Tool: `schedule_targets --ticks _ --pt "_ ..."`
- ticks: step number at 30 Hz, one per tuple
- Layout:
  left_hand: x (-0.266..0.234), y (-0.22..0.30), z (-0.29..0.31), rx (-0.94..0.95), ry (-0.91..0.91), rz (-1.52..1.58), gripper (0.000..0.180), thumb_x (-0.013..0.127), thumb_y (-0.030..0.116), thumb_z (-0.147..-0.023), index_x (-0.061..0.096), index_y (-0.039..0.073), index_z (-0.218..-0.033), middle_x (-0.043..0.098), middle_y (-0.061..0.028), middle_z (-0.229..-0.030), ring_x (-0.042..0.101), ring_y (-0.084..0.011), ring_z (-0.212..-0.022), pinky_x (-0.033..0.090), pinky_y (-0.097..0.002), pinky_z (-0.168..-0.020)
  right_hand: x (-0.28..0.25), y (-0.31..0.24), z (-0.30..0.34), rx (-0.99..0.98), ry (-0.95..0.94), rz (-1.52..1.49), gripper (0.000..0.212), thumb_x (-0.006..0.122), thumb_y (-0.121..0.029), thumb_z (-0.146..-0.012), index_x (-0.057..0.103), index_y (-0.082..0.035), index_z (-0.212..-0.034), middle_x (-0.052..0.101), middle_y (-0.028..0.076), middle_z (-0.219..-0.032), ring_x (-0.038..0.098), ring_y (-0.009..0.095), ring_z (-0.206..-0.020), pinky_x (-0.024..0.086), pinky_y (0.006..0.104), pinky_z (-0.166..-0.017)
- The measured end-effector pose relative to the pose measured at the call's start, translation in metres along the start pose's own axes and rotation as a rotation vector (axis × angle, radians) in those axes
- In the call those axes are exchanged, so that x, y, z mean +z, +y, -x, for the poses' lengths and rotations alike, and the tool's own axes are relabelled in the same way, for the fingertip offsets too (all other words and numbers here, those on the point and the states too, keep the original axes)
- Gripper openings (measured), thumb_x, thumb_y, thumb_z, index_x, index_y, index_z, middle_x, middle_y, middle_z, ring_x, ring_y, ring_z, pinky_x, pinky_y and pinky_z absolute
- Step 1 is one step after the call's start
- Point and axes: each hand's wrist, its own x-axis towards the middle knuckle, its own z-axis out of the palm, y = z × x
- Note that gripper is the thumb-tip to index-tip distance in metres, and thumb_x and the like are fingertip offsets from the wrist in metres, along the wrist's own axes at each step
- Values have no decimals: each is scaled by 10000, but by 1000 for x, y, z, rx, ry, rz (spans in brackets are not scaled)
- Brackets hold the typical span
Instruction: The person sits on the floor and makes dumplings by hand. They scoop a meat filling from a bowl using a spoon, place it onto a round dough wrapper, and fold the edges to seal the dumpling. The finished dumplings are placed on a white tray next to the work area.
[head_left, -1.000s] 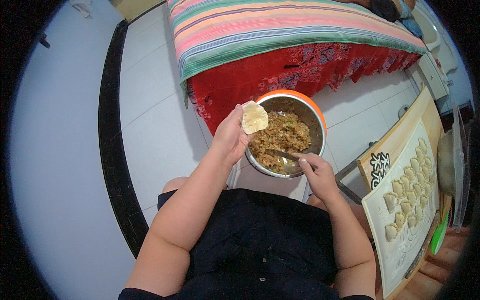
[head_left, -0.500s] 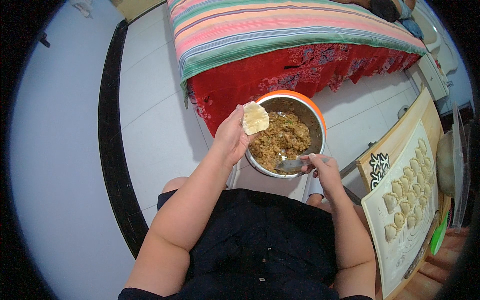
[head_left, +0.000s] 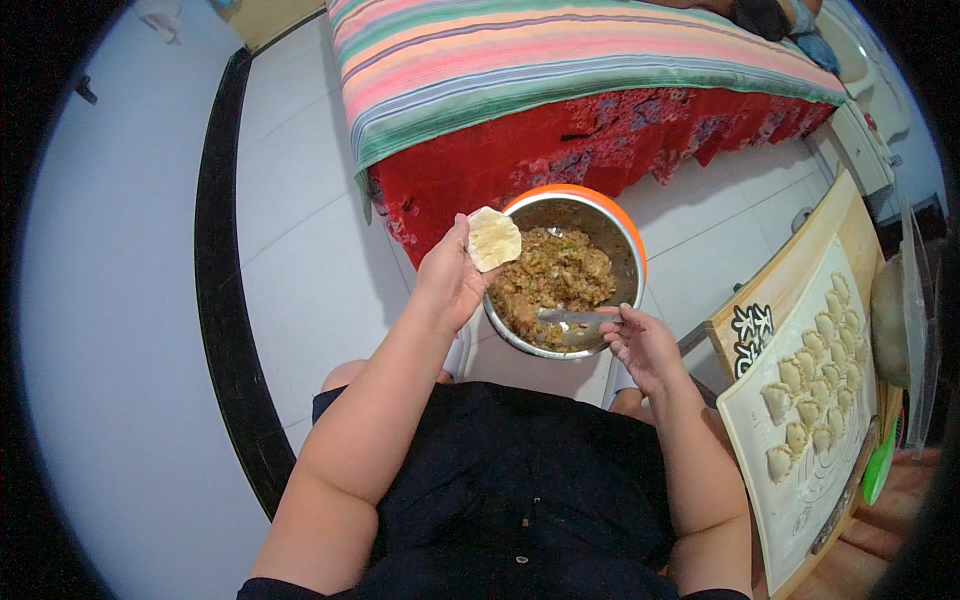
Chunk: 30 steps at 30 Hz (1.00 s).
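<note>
- The left hand [head_left: 448, 283] holds a round dough wrapper [head_left: 493, 238] flat on its fingers, right by the bowl [head_left: 628, 240], so filling can go on.
- The right hand [head_left: 640, 345] pinches a spoon [head_left: 575, 318] down in the filling [head_left: 555, 275].
- Finished dumplings [head_left: 810, 385] sit on a tray [head_left: 770, 480] nearby.

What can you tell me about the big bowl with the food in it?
The bowl is round, shiny metal with an orange rim. It sits in front of the person's knees, near the red bed skirt. It is filled with brown, chopped filling. A metal spoon held by the right hand dips into it. The left hand holds a dough wrapper over its left edge.
</note>
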Motion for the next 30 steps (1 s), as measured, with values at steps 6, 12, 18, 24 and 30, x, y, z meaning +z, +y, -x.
schedule_targets --ticks 6,12,18,24,30 --pt "-3 1 -2 2 -18 27 396 326 329 -991 456 18 -1198 536 -138 -1179 563 -250 -1061 481 -395 -912 -14 -10 -2 -56 -49 -285 340 404 -201 -949 536 66 -1113 595 93 -784 563 136 -648 491 204 -570" --pt "-3 -4 -3 0 -17 -10 445 300 342 -991 415 -21 -1220 516 -179 -1210 558 -291 -1084 486 -416 -931 -8 -16 7 -224 -94 -256 350 422 -217 -949 526 54 -1146 588 77 -794 536 117 -689 467 204 -629" --pt "-7 -26 -4 -177 -79 -100 477 251 366 -994 405 -4 -1253 525 -176 -1187 565 -284 -1076 512 -404 -895 8 -27 28 -315 -141 -237 360 411 -228 -953 526 53 -1145 583 74 -795 526 108 -705 446 207 -638" --pt "2 -29 8 -332 -185 -15 476 238 401 -991 416 47 -1255 548 -140 -1181 594 -255 -1021 541 -399 -816 17 -27 34 -344 -137 -117 376 409 -252 -955 530 52 -1140 581 68 -796 543 114 -732 446 224 -643" --pt "-1 -15 12 -354 -203 -66 495 213 420 -989 419 64 -1263 543 -135 -1199 591 -249 -1031 542 -393 -803 29 -23 44 -450 -23 194 404 438 -296 -955 564 54 -1113 603 95 -867 568 140 -773 465 258 -658"
